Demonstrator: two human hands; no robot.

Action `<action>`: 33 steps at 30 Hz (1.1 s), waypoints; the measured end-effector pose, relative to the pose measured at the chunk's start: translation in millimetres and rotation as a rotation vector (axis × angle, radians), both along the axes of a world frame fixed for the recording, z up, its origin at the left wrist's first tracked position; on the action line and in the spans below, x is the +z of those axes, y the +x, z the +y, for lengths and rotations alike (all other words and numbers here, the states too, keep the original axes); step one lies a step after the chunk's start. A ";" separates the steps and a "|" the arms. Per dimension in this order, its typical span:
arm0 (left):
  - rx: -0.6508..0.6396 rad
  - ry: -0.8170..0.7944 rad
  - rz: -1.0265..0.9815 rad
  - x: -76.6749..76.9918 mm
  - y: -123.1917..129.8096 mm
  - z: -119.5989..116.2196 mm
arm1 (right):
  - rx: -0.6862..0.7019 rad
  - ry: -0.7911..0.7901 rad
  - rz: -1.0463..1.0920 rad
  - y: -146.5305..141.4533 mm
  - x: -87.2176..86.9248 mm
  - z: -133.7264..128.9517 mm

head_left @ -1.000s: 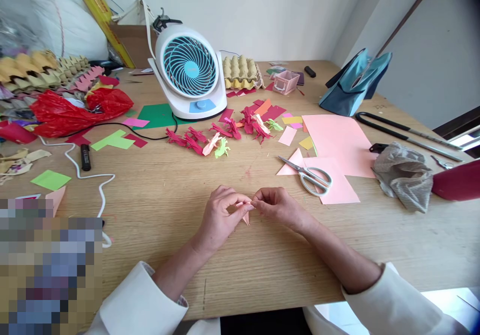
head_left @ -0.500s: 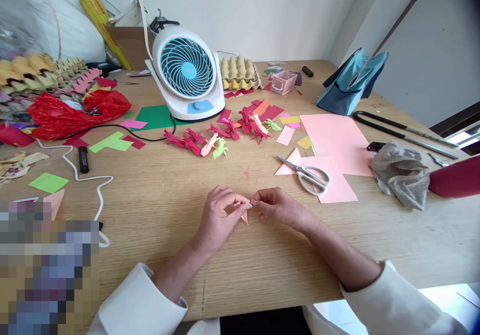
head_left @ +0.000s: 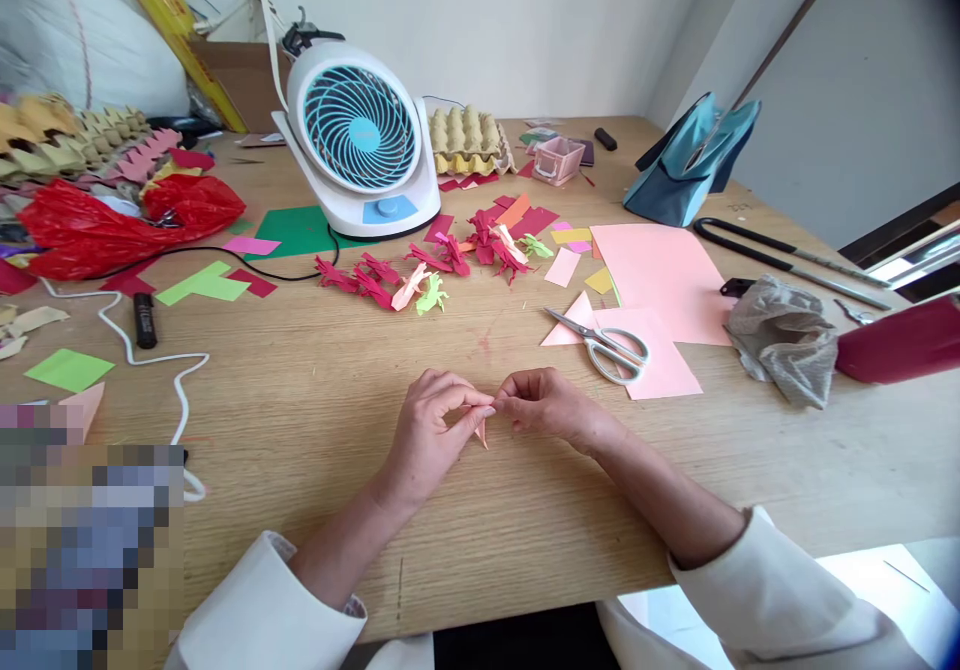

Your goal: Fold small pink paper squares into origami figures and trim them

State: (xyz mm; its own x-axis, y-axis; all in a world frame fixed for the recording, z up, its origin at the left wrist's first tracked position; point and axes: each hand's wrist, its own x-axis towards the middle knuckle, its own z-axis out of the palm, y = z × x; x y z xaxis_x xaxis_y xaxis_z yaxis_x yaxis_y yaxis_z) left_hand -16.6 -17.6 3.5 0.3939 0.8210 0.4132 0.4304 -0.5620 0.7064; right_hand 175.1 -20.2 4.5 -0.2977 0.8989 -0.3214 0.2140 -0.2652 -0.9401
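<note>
Just above the table, my left hand (head_left: 435, 425) pinches a small folded piece of pink paper (head_left: 481, 434) between thumb and fingers. A pointed flap of it hangs below the fingertips; the rest is hidden by the hand. My right hand (head_left: 546, 408) is closed in a pinch at the paper's other end, its fingertips meeting the left ones. To the right, scissors (head_left: 611, 350) with pale handles lie partly spread over pink paper sheets (head_left: 675, 365). Beyond my hands stands a row of folded paper figures in red, pink (head_left: 411, 287) and green (head_left: 432, 294).
A white fan (head_left: 364, 135) stands at the back, egg trays (head_left: 469, 140) beside it. A marker (head_left: 145, 320) and white cable (head_left: 180, 390) lie left, near a red plastic bag (head_left: 90, 235). At right are a blue bag (head_left: 667, 180), a crumpled cloth (head_left: 784, 340) and a dark red cylinder (head_left: 900, 340).
The whole view has shifted slightly, so things on the table appear a little further left. Both hands keep their pinch on the folded paper with hardly any movement.
</note>
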 end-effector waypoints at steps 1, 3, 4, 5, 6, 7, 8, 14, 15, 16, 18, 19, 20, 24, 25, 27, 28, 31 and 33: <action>0.001 0.003 -0.002 0.1 -0.2 0.0 | -0.001 -0.005 0.009 -0.4 1.4 0.0; 0.004 0.006 0.005 0.1 -0.5 0.3 | -0.009 -0.015 0.033 -1.1 3.8 -0.1; 0.004 0.007 0.013 -0.1 -0.6 0.5 | -0.013 -0.018 0.041 -1.2 4.3 0.0; 0.002 0.010 0.023 -0.2 -0.8 0.8 | -0.013 -0.016 0.045 -1.2 4.2 0.1; 0.000 0.014 0.036 -0.2 -0.9 1.0 | -0.010 -0.009 0.046 -1.0 3.4 0.4; -0.001 0.022 0.050 -0.2 -1.1 1.3 | -0.002 0.003 0.044 -0.7 2.1 0.7; 0.000 0.033 0.065 -0.1 -1.3 1.4 | 0.006 0.017 0.041 -0.3 0.5 1.1; 0.007 0.114 0.169 1.0 -2.9 1.7 | 0.033 0.040 0.041 0.0 -3.7 2.4; 0.008 0.124 0.187 1.1 -3.1 1.8 | 0.033 0.036 0.041 -0.4 -3.6 2.4; 0.008 0.134 0.204 1.3 -3.3 1.9 | 0.029 0.035 0.045 -0.7 -3.6 2.5; 0.009 0.152 0.234 1.6 -3.5 2.1 | 0.017 0.037 0.058 -1.2 -4.6 2.7; 0.009 0.161 0.248 1.8 -3.6 2.2 | 0.010 0.038 0.065 -1.4 -5.4 2.9; 0.012 0.169 0.258 2.1 -3.7 2.4 | 0.003 0.037 0.075 -1.4 -6.4 3.2; 0.022 0.142 0.276 2.5 -3.6 2.6 | -0.019 0.060 0.093 -1.8 -7.3 3.3; 0.028 0.130 0.270 2.3 -3.3 2.6 | -0.020 0.082 0.088 -2.1 -6.4 2.9; 0.037 0.112 0.249 1.7 -2.5 2.5 | -0.014 0.139 0.074 -3.1 -4.0 1.4; 0.039 0.104 0.239 1.4 -2.1 2.5 | -0.009 0.170 0.071 -3.8 -2.8 0.5; 0.047 0.080 0.209 0.8 -1.5 2.1 | -0.007 0.248 0.075 -6.0 -1.2 -1.8; 0.051 0.068 0.185 0.6 -2.0 2.0 | -0.024 0.285 0.070 -7.3 -1.7 -2.6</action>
